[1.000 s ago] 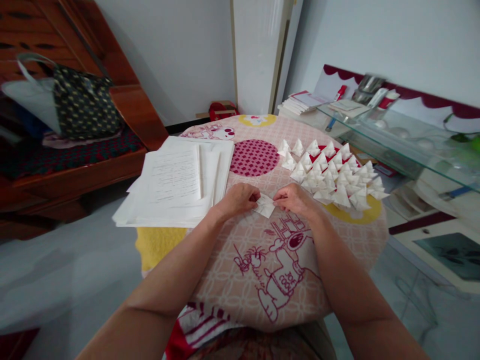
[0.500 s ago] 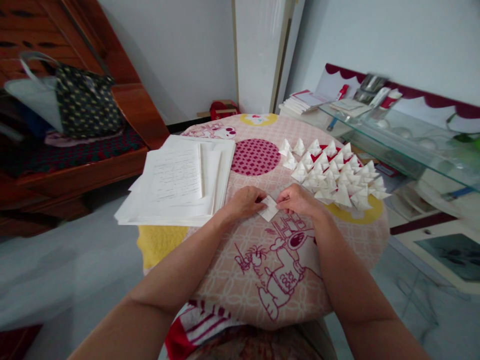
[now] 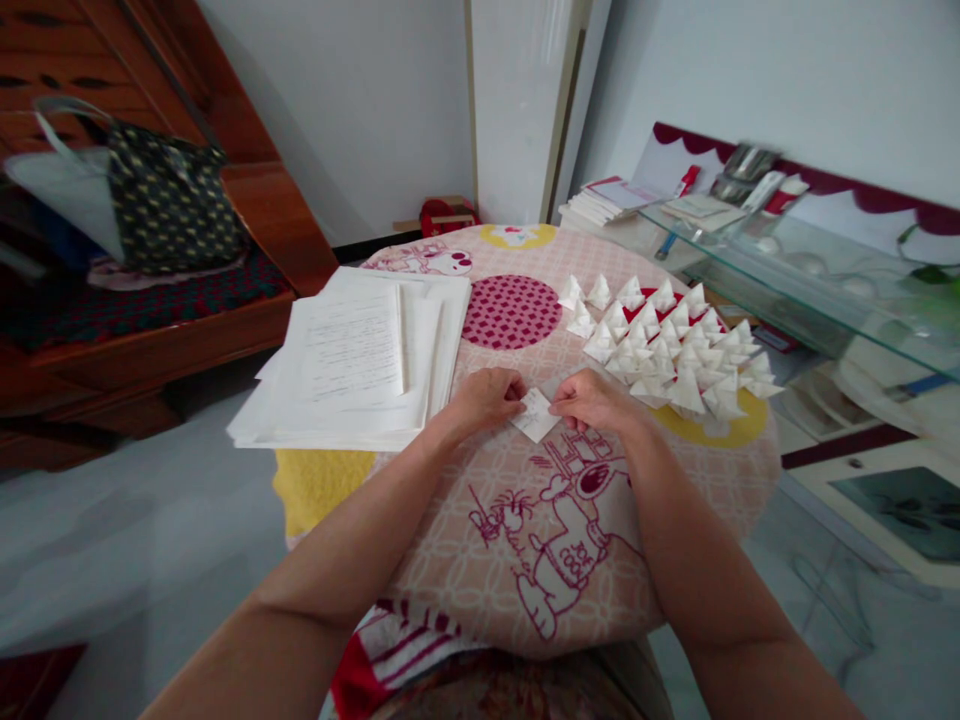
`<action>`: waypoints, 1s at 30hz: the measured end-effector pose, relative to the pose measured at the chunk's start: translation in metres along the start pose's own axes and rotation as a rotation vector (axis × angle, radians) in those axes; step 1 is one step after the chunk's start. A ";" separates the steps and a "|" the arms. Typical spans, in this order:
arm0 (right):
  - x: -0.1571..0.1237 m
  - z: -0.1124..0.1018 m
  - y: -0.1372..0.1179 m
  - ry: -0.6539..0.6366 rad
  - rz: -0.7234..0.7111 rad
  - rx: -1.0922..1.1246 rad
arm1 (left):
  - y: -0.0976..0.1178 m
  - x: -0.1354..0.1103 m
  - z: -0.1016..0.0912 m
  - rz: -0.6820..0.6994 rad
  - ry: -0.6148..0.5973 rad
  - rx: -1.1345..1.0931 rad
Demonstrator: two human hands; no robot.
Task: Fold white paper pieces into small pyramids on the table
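Note:
A small folded square of white paper [image 3: 537, 417] with faint writing lies corner-on between my hands, just above the tablecloth. My left hand [image 3: 487, 398] pinches its left corner between thumb and fingers. At the right corner, my right hand [image 3: 590, 400] is closed on the same paper, its lower fingers curled under. Beyond my right hand stand rows of white folded paper boats [image 3: 667, 345], pointed and close together. To the left of my left hand rests a stack of white paper sheets [image 3: 352, 350], the top one bearing lines of writing.
A pink patterned cloth [image 3: 480, 560] covers the round table. On the right, a glass shelf [image 3: 825, 280] holding cups and papers runs close by the table's edge. A wooden bench [image 3: 277, 230] with a dotted bag [image 3: 169, 205] on it stands at left.
Both hands keep hold of the folded paper. My left fingers have shifted slightly left along its edge, and more of its surface shows. The boats and sheets stay put.

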State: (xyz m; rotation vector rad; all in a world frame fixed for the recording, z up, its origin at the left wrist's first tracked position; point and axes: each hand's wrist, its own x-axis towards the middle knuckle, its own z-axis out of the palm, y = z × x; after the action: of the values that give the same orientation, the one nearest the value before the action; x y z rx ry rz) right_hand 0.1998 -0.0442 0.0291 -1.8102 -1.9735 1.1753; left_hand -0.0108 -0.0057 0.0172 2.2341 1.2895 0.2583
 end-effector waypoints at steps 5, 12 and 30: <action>0.004 0.005 -0.001 0.048 0.049 0.005 | 0.000 -0.001 0.005 0.006 0.070 -0.018; 0.003 0.007 -0.003 0.082 0.087 0.030 | -0.002 0.000 0.005 0.139 0.026 -0.003; 0.004 0.006 -0.007 0.068 0.208 0.087 | -0.025 0.012 0.003 0.159 -0.116 -0.354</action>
State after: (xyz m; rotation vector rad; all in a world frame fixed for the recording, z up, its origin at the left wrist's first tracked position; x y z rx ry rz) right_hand 0.1901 -0.0426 0.0290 -2.0202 -1.7031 1.2191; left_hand -0.0214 0.0128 -0.0001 2.0156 0.9252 0.3782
